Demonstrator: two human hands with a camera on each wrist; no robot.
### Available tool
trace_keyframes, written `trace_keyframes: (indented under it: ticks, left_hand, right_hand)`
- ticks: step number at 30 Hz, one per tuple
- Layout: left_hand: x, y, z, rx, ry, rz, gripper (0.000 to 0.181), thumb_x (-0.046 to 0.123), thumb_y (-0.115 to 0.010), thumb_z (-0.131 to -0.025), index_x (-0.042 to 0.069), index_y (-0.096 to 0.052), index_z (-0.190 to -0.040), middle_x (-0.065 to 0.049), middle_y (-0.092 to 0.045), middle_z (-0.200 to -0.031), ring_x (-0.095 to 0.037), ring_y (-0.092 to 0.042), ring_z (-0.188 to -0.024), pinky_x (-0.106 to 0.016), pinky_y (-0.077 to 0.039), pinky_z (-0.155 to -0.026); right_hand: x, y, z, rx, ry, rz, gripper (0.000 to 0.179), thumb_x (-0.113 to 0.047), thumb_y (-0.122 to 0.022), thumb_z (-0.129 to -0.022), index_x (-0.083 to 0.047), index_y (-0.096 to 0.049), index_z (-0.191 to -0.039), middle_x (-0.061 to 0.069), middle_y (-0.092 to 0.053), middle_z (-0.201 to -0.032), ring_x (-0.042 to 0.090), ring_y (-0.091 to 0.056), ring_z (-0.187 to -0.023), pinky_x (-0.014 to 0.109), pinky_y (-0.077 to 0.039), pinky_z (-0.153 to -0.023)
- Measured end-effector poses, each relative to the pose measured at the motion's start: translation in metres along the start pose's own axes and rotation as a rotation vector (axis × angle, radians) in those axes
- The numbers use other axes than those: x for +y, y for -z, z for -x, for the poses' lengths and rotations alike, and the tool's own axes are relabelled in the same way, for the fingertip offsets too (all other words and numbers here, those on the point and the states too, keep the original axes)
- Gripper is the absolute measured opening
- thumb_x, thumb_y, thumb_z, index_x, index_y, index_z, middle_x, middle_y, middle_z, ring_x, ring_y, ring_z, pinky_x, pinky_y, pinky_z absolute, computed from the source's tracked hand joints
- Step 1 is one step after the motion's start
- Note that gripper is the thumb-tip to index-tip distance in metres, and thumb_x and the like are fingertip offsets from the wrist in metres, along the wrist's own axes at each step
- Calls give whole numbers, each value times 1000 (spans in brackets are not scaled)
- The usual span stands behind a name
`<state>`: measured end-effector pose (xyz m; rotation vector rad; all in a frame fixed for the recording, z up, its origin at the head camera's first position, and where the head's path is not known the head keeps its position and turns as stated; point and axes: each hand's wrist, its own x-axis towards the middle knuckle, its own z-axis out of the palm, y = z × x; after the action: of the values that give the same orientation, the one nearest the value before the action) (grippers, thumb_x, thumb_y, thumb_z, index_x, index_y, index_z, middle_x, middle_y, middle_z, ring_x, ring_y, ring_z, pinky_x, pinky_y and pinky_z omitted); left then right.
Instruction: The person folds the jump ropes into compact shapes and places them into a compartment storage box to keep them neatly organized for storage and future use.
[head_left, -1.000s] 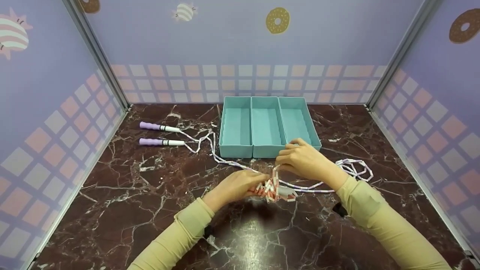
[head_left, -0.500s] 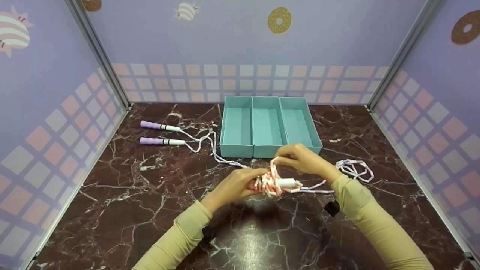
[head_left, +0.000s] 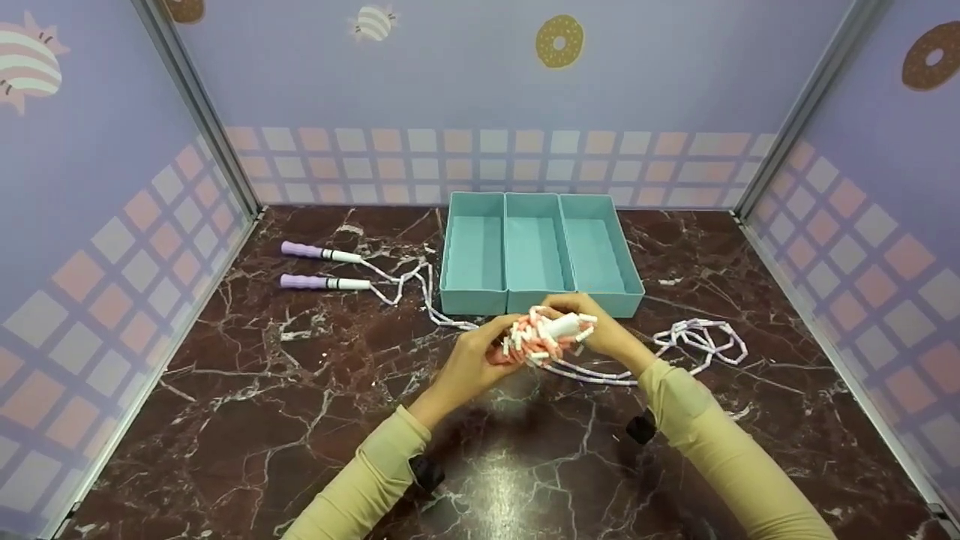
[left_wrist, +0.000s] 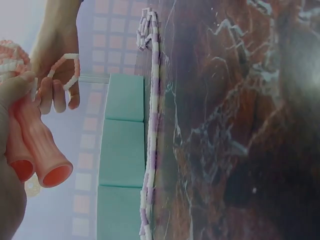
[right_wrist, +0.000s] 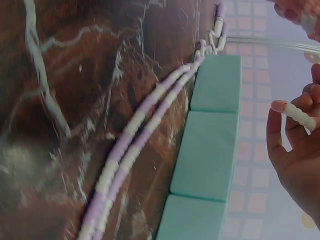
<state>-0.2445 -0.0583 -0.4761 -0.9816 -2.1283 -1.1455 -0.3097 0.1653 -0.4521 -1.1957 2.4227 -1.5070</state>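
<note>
My left hand (head_left: 472, 356) grips a pink-and-white beaded jump rope (head_left: 534, 341), bundled in a thick wrap around its handles. In the left wrist view, two pink handles (left_wrist: 42, 145) stick out below the thumb with their hollow ends showing. My right hand (head_left: 611, 337) is at the other side of the bundle. Its fingers hold a short loop of beaded rope (left_wrist: 76, 67), seen in the left wrist view. A white handle end (head_left: 562, 325) pokes out of the wrap toward the right hand. Both hands are raised above the table, in front of the teal boxes.
Three teal boxes (head_left: 474, 302) stand side by side at the back wall. A purple-and-white jump rope (head_left: 600, 377) runs across the table before them. Its two handles (head_left: 304, 282) lie at the left, and its coiled end (head_left: 705, 341) lies at the right.
Both hands have lifted the bundled jump rope up and toward the boxes. The right hand has come lower and closer to the bundle, and the white handle end now tilts upward.
</note>
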Motion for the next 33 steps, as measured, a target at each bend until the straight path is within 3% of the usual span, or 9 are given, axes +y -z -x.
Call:
trace_keyframes:
  ticks: [4, 7, 8, 13, 16, 22, 26, 33]
  left_hand:
    - [1, -5, -1, 87, 60, 15, 54, 12, -84, -75, 5, -60, -124, -13, -73, -109, -23, -71, -92, -31, -59, -81]
    - [0, -7, -1, 123, 103, 14, 55, 16, -83, -77, 6, -59, -125, -13, -73, -111, -23, -71, -93, -32, -59, -81]
    - [0, -8, 0, 128, 115, 10, 55, 17, -83, -78, 6, -59, -126, -13, -73, -112, -23, -72, -94, -33, -59, -82]
    - [-3, -12, 1, 165, 171, -13, 53, 16, -83, -78, 3, -57, -123, -15, -73, -111, -25, -72, -98, -38, -58, -87]
    - [-4, -14, 2, 171, 202, -12, 53, 17, -82, -78, 1, -56, -122, -16, -73, -111, -26, -72, -98, -38, -58, -87]
    - [-6, -13, 3, 98, 267, 64, 63, 17, -82, -79, 2, -50, -131, -17, -70, -122, -28, -69, -112, -41, -54, -97]
    - [-7, -10, 3, 31, 290, 85, 72, 18, -81, -80, 3, -46, -141, -17, -64, -132, -30, -64, -118, -44, -51, -103]
    - [-13, -8, 3, -16, 352, 166, 72, 14, -83, -77, 6, -49, -140, -14, -62, -133, -28, -61, -119, -45, -47, -106]
  right_hand:
    - [2, -12, 7, 37, -171, -50, 18, 3, -49, -96, 12, -60, -108, -3, -57, -80, -1, -51, -65, 14, -43, -55]
    - [3, -22, 10, 45, -314, -151, 25, 1, -44, -99, 15, -52, -119, -3, -56, -84, 5, -54, -67, 18, -46, -60]
    - [4, -25, 11, 48, -324, -153, 25, -1, -42, -101, 15, -51, -119, -3, -56, -84, 6, -54, -68, 19, -46, -61]
    - [3, -38, 10, 54, -236, -35, 21, -1, -42, -102, 10, -60, -103, 14, -59, -77, 12, -54, -63, 19, -45, -57]
    - [1, -43, 10, 58, -196, 46, 21, -1, -44, -101, 8, -63, -101, 21, -62, -78, 12, -54, -66, 18, -45, -59]
    - [-3, -50, 12, 29, -178, 130, 19, -1, -48, -98, 6, -62, -109, 17, -65, -78, 7, -53, -67, 20, -47, -61]
    - [-4, -50, 14, 3, -173, 159, 15, 0, -48, -97, 4, -62, -100, 17, -65, -75, 6, -54, -64, 21, -47, -59]
    - [-6, -48, 18, -78, -149, 222, 15, 0, -55, -90, 3, -63, -102, 14, -68, -82, 10, -59, -73, 23, -51, -66]
